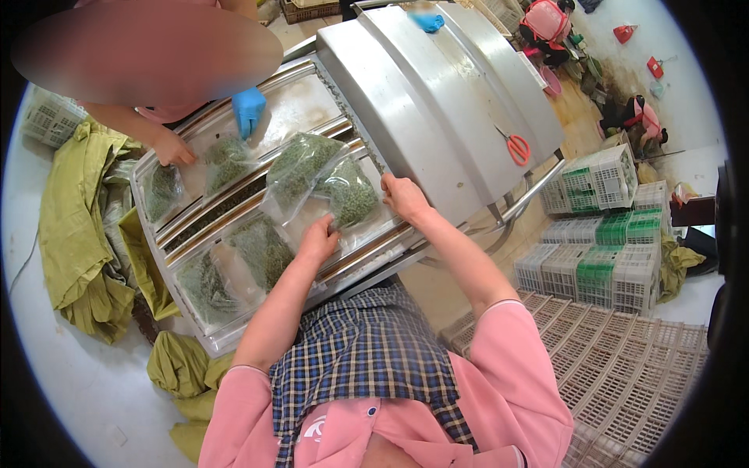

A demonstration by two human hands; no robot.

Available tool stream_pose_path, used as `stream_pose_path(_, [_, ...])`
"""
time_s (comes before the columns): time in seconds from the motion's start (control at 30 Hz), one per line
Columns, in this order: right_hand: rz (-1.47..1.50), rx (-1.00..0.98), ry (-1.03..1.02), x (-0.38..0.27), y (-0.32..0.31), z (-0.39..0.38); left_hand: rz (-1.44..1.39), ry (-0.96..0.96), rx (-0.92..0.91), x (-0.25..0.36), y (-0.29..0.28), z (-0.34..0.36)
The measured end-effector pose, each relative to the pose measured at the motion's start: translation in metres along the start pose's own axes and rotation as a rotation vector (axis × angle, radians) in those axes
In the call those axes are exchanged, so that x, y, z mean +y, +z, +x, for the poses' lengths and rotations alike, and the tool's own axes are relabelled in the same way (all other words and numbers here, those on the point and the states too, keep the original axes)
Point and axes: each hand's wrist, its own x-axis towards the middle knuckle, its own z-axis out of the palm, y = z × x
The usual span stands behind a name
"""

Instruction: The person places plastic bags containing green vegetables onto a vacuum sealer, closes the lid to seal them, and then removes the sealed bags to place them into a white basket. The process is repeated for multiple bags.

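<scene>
A clear plastic bag of small green berries (pixel 353 195) lies on the bed of a steel machine (pixel 460 117). My left hand (pixel 317 240) has its fingers closed on the near edge of this bag. Curled beside the bag's right side is my right hand (pixel 402 198); what its fingers pinch, if anything, is too small to make out. A second filled bag (pixel 303 165) touches the first at the upper left. Closer to me on the left lie two more bags, a fuller one (pixel 264 251) and a flatter one (pixel 204 290).
Across the machine, a person's bare hand (pixel 173 148) and blue-gloved hand (pixel 248 111) are near two filled bags (pixel 228 162). Red-handled scissors (pixel 516 148) and a blue glove (pixel 428 22) rest on the raised lid. Crates (pixel 616 273) stand at right, green sacks (pixel 86 226) at left.
</scene>
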Motion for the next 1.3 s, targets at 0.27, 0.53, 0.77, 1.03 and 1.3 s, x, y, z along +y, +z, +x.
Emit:
stream_pose_path(0.27, [-0.24, -0.115, 0.1, -0.002, -0.002, -0.015, 0.208, 0.097, 0.018, 0.017, -0.012, -0.008])
stream_pose_path(0.53, [-0.053, -0.176, 0.119, 0.005, -0.015, -0.004, -0.29, -0.246, -0.207, 0.021, -0.018, -0.013])
stream_pose_path(0.77, [-0.251, -0.156, 0.213, -0.018, -0.019, 0.005, -0.281, -0.266, -0.166, 0.016, 0.0, -0.007])
stream_pose_path(1.03, [-0.008, 0.353, -0.36, -0.102, 0.005, -0.001, -0.098, -0.08, 0.595, 0.05, -0.109, -0.052])
stream_pose_path(1.3, [0.273, 0.673, -0.546, -0.137, 0.044, 0.054, -0.585, -0.305, 0.207, 0.009, -0.156, 0.026])
